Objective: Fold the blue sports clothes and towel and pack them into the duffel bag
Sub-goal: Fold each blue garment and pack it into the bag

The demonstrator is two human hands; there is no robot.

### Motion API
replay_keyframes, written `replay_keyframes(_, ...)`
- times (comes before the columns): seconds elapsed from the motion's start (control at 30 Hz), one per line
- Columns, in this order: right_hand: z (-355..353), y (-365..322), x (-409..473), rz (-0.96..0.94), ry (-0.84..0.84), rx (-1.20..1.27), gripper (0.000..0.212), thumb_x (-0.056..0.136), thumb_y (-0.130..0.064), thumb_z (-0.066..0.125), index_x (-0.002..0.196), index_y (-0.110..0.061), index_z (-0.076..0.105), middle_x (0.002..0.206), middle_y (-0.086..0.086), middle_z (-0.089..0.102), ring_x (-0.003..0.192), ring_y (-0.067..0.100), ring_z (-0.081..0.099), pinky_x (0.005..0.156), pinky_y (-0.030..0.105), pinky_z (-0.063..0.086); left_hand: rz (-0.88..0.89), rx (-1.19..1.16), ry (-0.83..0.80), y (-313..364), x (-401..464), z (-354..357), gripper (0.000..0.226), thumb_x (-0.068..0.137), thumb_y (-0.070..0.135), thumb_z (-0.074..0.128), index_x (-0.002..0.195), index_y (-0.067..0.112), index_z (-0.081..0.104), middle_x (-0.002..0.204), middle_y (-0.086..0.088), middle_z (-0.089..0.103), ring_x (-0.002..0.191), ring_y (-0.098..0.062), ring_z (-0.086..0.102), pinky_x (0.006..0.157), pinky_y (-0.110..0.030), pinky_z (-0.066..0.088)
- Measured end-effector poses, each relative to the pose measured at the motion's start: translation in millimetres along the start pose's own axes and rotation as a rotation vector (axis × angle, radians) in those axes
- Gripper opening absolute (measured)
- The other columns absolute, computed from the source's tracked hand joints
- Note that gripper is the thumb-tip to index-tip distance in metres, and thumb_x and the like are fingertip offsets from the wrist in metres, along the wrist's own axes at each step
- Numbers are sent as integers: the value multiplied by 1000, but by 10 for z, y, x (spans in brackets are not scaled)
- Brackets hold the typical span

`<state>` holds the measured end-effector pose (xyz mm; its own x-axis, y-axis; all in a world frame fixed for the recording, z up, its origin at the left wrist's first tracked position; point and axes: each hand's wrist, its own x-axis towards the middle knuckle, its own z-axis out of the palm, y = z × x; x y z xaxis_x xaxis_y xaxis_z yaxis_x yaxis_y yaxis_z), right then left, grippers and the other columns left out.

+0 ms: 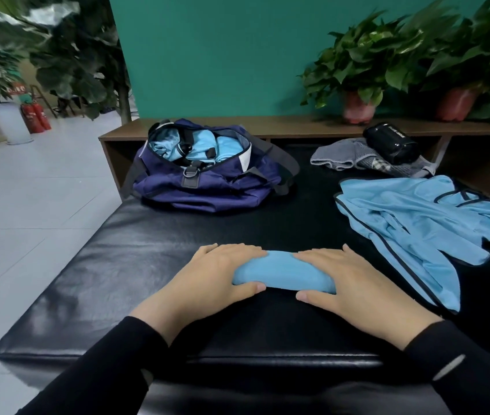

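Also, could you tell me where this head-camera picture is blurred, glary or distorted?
Head view: the left hand, right hand and folded blue cloth are fairly sharp; the leafy plant at top left is smeared; the black bench shows pale glare toward the picture's left; its front edge bows from the wide-angle lens.

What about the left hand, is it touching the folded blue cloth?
Touching. The head view shows the left hand gripping the folded blue cloth, thumb on its front edge.
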<state>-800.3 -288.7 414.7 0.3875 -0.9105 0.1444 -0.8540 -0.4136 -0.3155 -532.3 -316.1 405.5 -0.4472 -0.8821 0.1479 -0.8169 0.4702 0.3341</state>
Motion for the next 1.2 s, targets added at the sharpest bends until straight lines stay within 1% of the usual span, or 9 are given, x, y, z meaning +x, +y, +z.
replay_keyframes(0.2, -9, -301, 47, 68, 203, -78, 35, 94, -45, 58, 128, -46, 47, 96, -21, 59, 90, 4, 52, 84, 24, 42, -248, -106, 365, 17, -122, -14, 51, 89, 49, 70, 136, 35, 56, 130, 24, 59, 122, 2, 52, 108, -28, 39)
replay_keyframes(0.3, -46, -489, 109, 204, 289, -18, 23, 94, -41, 56, 116, -42, 52, 80, -13, 59, 74, 9, 57, 70, 33, 49, -496, -604, 564, 145, -182, -132, 25, 98, 39, 61, 98, 17, 73, 86, 10, 77, 84, -8, 71, 80, -30, 55)
replay_keyframes(0.4, 2, -782, 204, 201, 325, 2, 22, 93, -40, 53, 115, -38, 51, 86, -11, 61, 80, 16, 60, 72, 39, 51, -601, -1210, 399, 464, -238, -197, 37, 103, 39, 52, 102, 7, 71, 87, -8, 78, 83, -21, 76, 76, -36, 61)
replay_keyframes(0.5, 153, -1192, 267, 61, 272, -6, 43, 94, -41, 54, 136, -34, 46, 127, -13, 57, 117, 15, 55, 93, 36, 47, -553, -1465, 405, 530, -280, -177, 40, 103, 42, 51, 113, 8, 70, 104, -11, 77, 99, -25, 74, 90, -42, 59)
replay_keyframes(0.6, 264, -1392, 335, -76, 156, 8, 60, 99, -50, 50, 153, -30, 36, 158, -12, 35, 143, 8, 31, 115, 31, 31, -612, -1598, 501, 326, -306, -289, 35, 98, 41, 61, 114, 11, 69, 106, -14, 76, 91, -29, 75, 70, -37, 59)
replay_keyframes(0.73, 171, -1360, 574, -34, 414, 466, 44, 93, -49, 61, 132, -28, 61, 128, -20, 57, 120, -1, 52, 105, 28, 43, -583, -1710, 517, 32, -329, -420, 29, 98, 25, 63, 123, 10, 65, 111, -17, 74, 100, -36, 73, 85, -52, 60)
replay_keyframes(0.87, 101, -1361, 896, 182, 34, 1083, 76, 82, -57, 74, 145, -23, 50, 134, -7, 65, 118, 5, 63, 103, 32, 49, -533, -1628, 546, -120, -334, -460, 24, 97, 22, 64, 119, 14, 68, 111, -14, 75, 101, -35, 73, 93, -55, 56)
replay_keyframes(0.97, 163, -1437, 1002, 212, -299, 1456, 52, 88, -37, 68, 132, -11, 62, 124, 8, 72, 117, 24, 68, 103, 46, 51, -508, -1476, 555, -199, -336, -461, 16, 96, 20, 64, 109, 15, 71, 105, -13, 76, 98, -34, 74, 90, -57, 57)
replay_keyframes(1.2, 277, -1217, 1488, 170, -264, 1419, 31, 93, -14, 64, 123, -6, 68, 120, 16, 72, 112, 34, 69, 101, 49, 53, -401, -930, 621, -301, -179, -541, 14, 94, 23, 58, 92, 28, 71, 90, 5, 75, 88, -16, 71, 82, -44, 59)
